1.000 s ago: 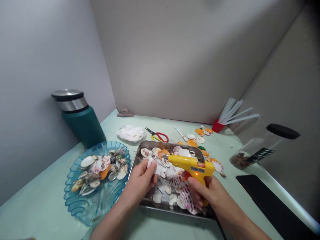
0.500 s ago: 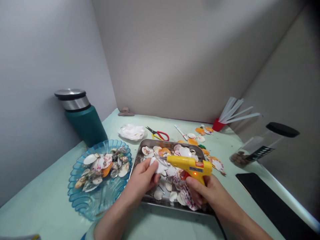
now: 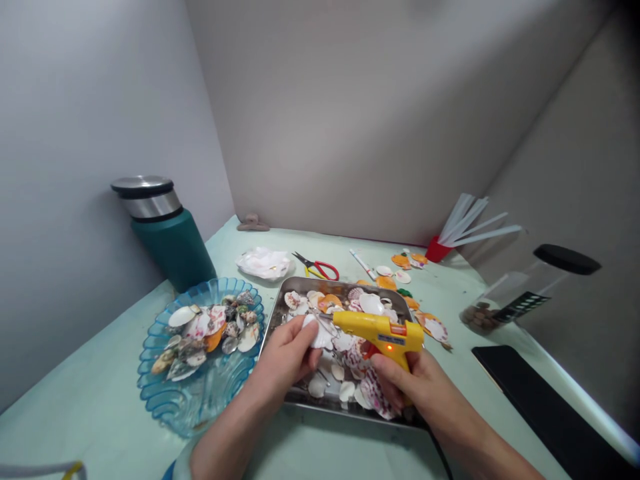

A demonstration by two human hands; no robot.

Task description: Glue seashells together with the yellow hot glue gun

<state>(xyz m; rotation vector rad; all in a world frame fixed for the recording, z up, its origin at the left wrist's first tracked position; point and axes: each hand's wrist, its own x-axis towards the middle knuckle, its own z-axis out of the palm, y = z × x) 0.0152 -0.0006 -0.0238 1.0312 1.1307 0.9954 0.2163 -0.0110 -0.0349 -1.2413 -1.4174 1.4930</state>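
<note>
Between the thumb and fingers of my left hand (image 3: 293,350) is a white seashell (image 3: 321,335), held over the metal tray (image 3: 345,412). My right hand (image 3: 413,383) grips a yellow hot glue gun (image 3: 377,328) by its handle, and its small orange light glows. The glue gun's nozzle points left at the shell's upper edge; whether the two touch I cannot tell. Beneath both hands the tray holds many loose seashells, white, orange and purple-speckled. A dark cord runs down from below the gun.
Left stands a blue scalloped plate (image 3: 150,393) of shells, with a teal bottle (image 3: 175,247) behind it. Farther back are a white bundle (image 3: 265,263), pliers (image 3: 317,267) and a pen (image 3: 363,264). Right are a red cup (image 3: 439,249) of glue sticks, a jar (image 3: 520,293) and a black flat object (image 3: 545,407).
The shell in my left hand has turned slightly, showing more of its ribbed face. Both hands and the glue gun stay almost in place.
</note>
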